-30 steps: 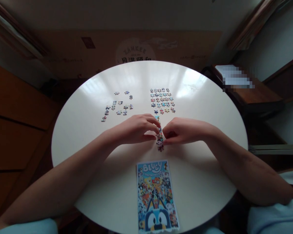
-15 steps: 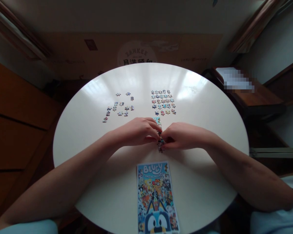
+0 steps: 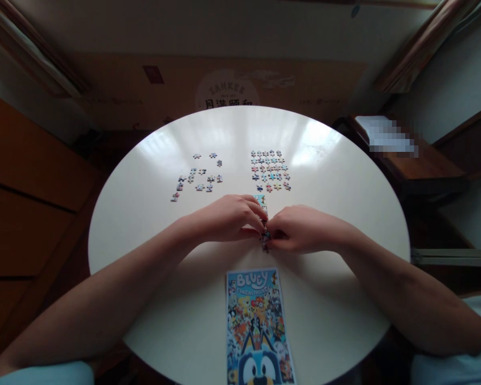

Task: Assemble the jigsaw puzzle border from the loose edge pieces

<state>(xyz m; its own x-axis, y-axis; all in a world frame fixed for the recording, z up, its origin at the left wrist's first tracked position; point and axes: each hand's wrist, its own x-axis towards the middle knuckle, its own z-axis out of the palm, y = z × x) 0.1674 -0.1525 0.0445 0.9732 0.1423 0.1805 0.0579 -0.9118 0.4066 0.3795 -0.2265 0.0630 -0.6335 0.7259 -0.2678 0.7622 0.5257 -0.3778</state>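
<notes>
A narrow strip of joined jigsaw puzzle pieces stands lengthwise on the white table, partly covered by my fingers. My left hand comes over it from the left, its fingers bent and pressed on the strip. From the right, my right hand closes thumb and fingers on the strip's lower right edge. Whether a separate loose piece lies between those fingertips is hidden. Just beyond the hands, loose puzzle pieces lie in neat rows.
More puzzle pieces are scattered at the left of the round white table. A colourful picture sheet lies at its near edge. A wooden chair or bench bearing papers stands at the right.
Both hands stay at the strip with nearly the same grip. The whole view has shifted slightly; the loose pieces and the picture sheet lie as before.
</notes>
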